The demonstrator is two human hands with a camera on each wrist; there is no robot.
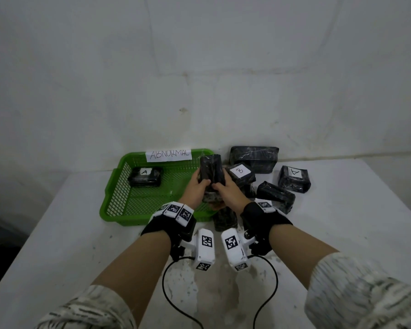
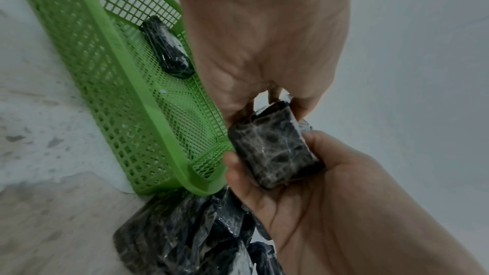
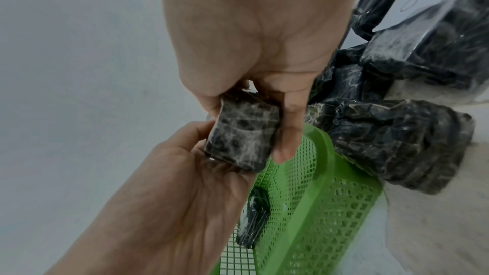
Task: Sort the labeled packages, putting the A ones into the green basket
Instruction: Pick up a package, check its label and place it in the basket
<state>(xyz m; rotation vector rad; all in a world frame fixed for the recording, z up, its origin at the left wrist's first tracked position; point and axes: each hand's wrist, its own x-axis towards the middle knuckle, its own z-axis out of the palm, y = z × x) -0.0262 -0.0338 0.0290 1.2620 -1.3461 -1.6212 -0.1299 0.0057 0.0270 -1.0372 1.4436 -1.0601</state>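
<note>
1. Green basket (image 1: 119,186) at 10 o'clock on the white table (image 1: 69,233), with a paper sign (image 1: 168,154) reading "ABNORMAL" on its far wall.
2. Inside the basket, toward 10 o'clock: one black wrapped package with an A label (image 1: 144,177), lying flat on the mesh floor.
3. Left hand (image 1: 195,189) over the basket's right edge, fingers curled round the left side of the held package (image 1: 211,169); in the left wrist view, thumb and fingers pinching its end.
4. Held package raised on end between both hands, above the basket's right rim at 12 o'clock; label side not visible, letter cannot be told.
5. Right hand (image 1: 228,192) gripping the same package from the right, fingers wrapped on its side, thumb near the lower end.
6. Just right of the hands, at 1 o'clock: package with a B label (image 1: 240,173), resting on other black packages.
7. Behind it, a large unlabeled-looking package (image 1: 254,157) against the wall.
8. Farther right, at 2 o'clock: another package showing an A label (image 1: 294,178), on the table, apart from the basket.
9. In front of that one, a package (image 1: 275,194) lying tilted, label not seen.
</note>
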